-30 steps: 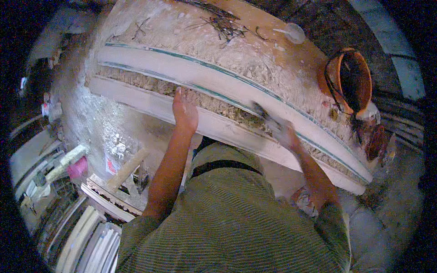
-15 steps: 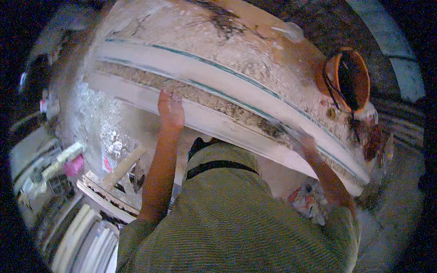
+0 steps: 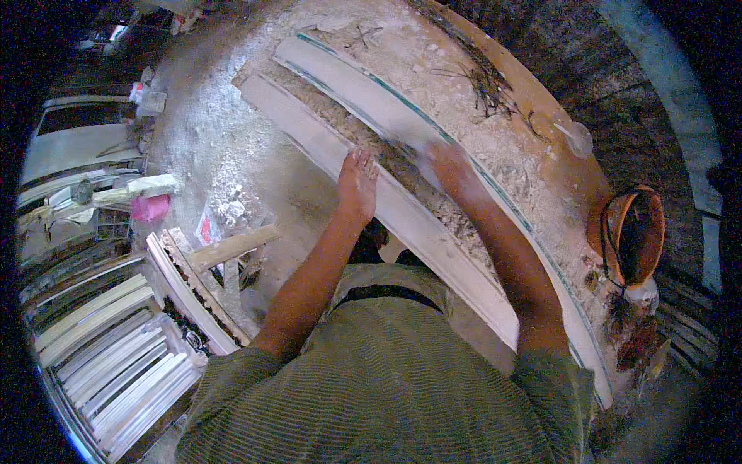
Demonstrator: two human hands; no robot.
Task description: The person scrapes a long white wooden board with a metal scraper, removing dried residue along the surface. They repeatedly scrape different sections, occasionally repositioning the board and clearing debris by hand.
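A long pale mould [image 3: 464, 267], its near side a whitish board, runs slantwise from far left to near right. Beside it lies a second pale strip [image 3: 371, 85] with dark green edges. A channel of crumbly grey-brown material [image 3: 456, 224] shows between them. My left hand [image 3: 358, 185] rests on the near board, its fingers lying over the top edge. Over the channel and against the far strip is my right hand [image 3: 448, 166]. Motion smears its fingers, so whether it holds anything is unclear.
An orange bucket [image 3: 645, 236] with a dark inside stands at the right. Dark wiry strands [image 3: 487, 89] lie on the dusty floor beyond the strips. At left are stacked white mouldings [image 3: 143, 379], a wooden frame [image 3: 232, 247] and a pink item [image 3: 151, 207].
My right hand has swept from the near right end leftward and away along the channel. The view has turned, so the strips now slant more steeply. My left hand stays on the near board.
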